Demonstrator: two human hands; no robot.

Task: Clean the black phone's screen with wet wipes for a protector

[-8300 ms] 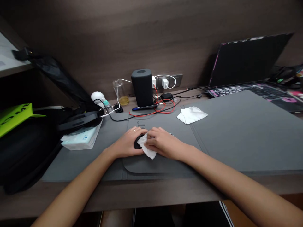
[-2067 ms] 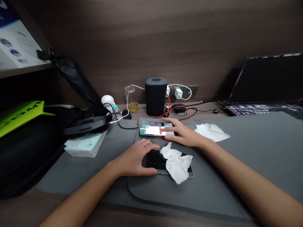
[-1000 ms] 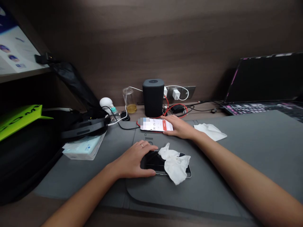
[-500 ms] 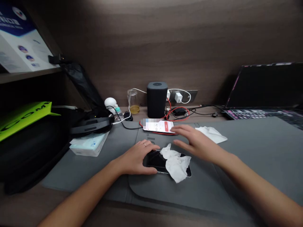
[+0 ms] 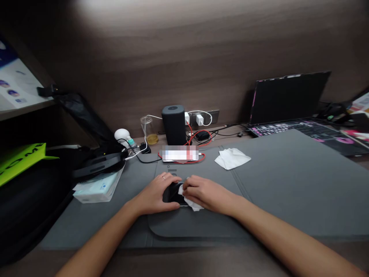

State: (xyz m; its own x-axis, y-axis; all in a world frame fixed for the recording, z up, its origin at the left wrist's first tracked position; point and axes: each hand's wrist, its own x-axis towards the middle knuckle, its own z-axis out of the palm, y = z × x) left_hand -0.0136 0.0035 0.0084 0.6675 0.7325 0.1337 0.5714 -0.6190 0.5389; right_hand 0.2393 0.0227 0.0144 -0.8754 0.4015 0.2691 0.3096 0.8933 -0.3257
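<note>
A dark-screened phone (image 5: 174, 193) lies flat on the grey mat, its right part hidden. My left hand (image 5: 155, 195) grips its left end, with the thumb along the near edge and the fingers on the far edge. Bunched under the curled fingers of my right hand (image 5: 206, 192) is a crumpled white tissue (image 5: 193, 205), pressed onto the phone's screen. Just beyond the hands, a second phone (image 5: 181, 155) with a lit, blurred-out screen rests at the mat's far side, a red cable around it. Another white tissue (image 5: 232, 158) lies apart from my right hand, farther back.
Behind stand a dark speaker (image 5: 173, 125), a glass jar (image 5: 150, 131) and plugged-in chargers (image 5: 200, 119) with loose cables. An open laptop (image 5: 288, 100) is at the back right. A tissue pack (image 5: 96, 189) and black bag (image 5: 25, 207) lie left on the grey mat (image 5: 291, 184) side.
My right hand has come down from near the lit phone and closed on the tissue on the dark phone. My left hand keeps its grip. The view has turned right.
</note>
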